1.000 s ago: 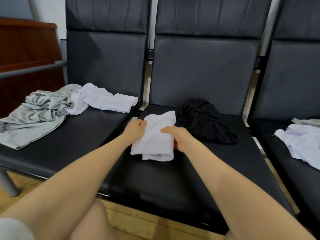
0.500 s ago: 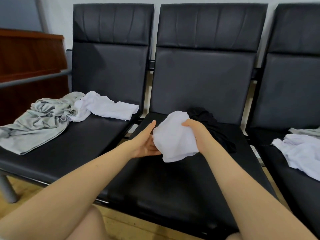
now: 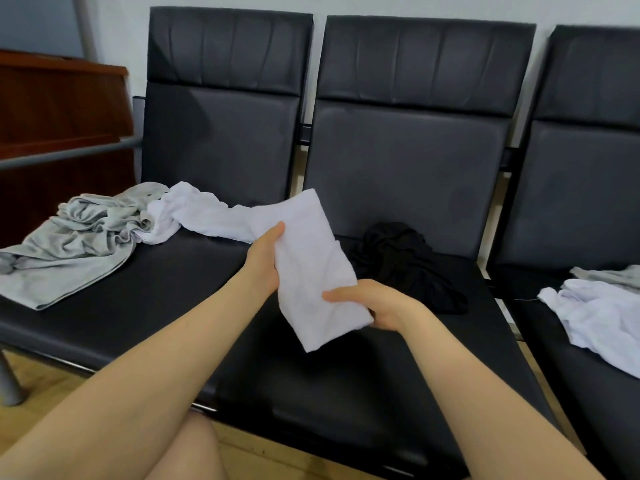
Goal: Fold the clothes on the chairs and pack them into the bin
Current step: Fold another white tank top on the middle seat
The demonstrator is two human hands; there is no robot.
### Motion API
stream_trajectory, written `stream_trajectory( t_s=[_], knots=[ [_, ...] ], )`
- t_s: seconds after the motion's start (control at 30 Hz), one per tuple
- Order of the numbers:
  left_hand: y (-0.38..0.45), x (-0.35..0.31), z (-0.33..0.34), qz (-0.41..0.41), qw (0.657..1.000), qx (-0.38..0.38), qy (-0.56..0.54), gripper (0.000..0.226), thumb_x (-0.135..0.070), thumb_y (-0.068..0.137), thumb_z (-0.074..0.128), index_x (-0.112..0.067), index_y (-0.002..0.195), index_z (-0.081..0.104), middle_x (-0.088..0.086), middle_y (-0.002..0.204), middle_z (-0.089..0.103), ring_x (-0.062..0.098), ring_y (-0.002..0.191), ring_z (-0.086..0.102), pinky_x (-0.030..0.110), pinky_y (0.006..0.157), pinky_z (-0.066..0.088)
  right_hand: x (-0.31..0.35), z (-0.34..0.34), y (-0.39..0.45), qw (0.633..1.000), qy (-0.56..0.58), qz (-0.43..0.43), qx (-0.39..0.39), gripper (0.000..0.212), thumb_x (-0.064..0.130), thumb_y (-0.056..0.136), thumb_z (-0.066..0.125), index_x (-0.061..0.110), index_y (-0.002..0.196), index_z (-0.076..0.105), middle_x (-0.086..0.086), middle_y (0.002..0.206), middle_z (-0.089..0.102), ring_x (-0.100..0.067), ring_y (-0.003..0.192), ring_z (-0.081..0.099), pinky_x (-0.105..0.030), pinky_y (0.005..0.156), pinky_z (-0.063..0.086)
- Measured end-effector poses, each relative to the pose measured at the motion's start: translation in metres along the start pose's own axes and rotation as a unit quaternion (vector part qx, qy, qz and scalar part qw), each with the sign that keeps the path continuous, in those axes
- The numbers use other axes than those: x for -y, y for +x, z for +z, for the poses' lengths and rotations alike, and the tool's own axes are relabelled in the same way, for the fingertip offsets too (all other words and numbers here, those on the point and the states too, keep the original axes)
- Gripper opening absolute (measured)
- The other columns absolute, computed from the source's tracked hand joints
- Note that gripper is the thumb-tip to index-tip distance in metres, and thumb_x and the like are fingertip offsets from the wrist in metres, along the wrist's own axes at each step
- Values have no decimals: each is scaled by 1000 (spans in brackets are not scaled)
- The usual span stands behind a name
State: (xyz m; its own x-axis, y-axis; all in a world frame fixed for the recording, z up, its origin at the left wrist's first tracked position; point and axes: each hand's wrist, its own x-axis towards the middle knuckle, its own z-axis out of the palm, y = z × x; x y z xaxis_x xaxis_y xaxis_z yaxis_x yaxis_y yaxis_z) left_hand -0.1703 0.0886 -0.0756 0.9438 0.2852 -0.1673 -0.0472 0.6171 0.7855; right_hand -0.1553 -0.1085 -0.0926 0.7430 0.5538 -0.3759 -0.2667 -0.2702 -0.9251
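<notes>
Black chairs [image 3: 398,174] behind, both hands' grip holds folded white cloth [image 3: 313,268]; right hand [image 3: 374,304] fingers seemingly hidden beneath, left hand [image 3: 265,258].

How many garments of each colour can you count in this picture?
White: 3, folded white cloth held in both hands, crumpled white garment, left seat, white garment, right seat
Grey: 2
Black: 1
Total: 6

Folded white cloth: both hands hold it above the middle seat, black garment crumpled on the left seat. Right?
Not quite. Both hands, left hand and right hand, do hold the folded white cloth, but the head view shows the black garment on the middle seat, not the left.
</notes>
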Motion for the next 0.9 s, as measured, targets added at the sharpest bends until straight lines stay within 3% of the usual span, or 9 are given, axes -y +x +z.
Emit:
stream_trajectory(
  t_s=[0.07,0.17,0.27,0.33,0.5,0.63,0.77,0.83,0.9],
  knots=[
    [5,-8,-10,28,997,-65,15,51,-32,90,63,-11,134,49,7,123,60,28,114,58,42,92,49,-2,4,5,999,24,-3,-37,40,16,78,78,6,114,67,-6,106,74,-22,100,70,-34,83,57],
    [11,-16,-25,50,994,-97,-29,45,-23,84,69,-15,126,54,1,109,64,22,100,62,36,75,53,-5,4,15,980,163,-20,-109,37,8,78,74,7,114,64,-7,104,74,-23,95,70,-33,70,58],
    [22,-19,-37,34,991,-132,-14,46,-17,81,69,-12,124,53,5,103,64,26,96,62,44,88,53,-4,9,28,952,251,-28,-173,30,1,82,69,5,110,62,-9,100,71,-23,88,69,-31,58,57],
    [30,-25,-46,38,990,-134,30,44,-14,82,67,-9,123,53,6,101,64,26,90,62,43,85,53,5,12,41,943,255,-34,-213,29,-1,84,64,1,113,62,-11,101,70,-25,89,67,-33,63,56],
    [65,-70,-70,113,968,-92,205,36,-9,88,60,-8,123,53,5,103,61,25,100,59,39,81,55,53,18,95,948,171,-91,-254,36,-1,88,58,1,123,59,-14,112,65,-31,99,62,-35,71,52],
    [117,-115,-95,169,932,-133,292,38,-12,90,61,-2,125,49,12,106,58,28,95,59,43,85,54,96,36,168,957,111,-119,-239,37,2,91,57,2,128,53,-16,122,60,-31,102,59,-38,76,51],
    [178,-147,-125,217,842,-218,444,28,-16,90,57,1,112,56,17,101,63,31,92,61,37,79,51,125,61,248,951,70,-176,-245,43,8,92,59,6,132,45,-10,123,55,-23,97,56,-33,74,50],
    [199,-143,-149,246,822,-223,462,33,-16,88,60,-5,119,54,9,104,60,25,93,57,29,73,44,120,74,279,953,25,-200,-228,43,12,90,62,12,129,44,-5,123,55,-18,96,57,-31,75,52],
    [216,-133,-177,215,800,-238,507,50,-23,84,67,-12,130,51,9,121,58,28,106,57,34,84,47,104,85,303,955,-70,-198,-210,51,17,87,66,12,134,45,-6,127,55,-21,108,58,-36,88,53]
  ],
)
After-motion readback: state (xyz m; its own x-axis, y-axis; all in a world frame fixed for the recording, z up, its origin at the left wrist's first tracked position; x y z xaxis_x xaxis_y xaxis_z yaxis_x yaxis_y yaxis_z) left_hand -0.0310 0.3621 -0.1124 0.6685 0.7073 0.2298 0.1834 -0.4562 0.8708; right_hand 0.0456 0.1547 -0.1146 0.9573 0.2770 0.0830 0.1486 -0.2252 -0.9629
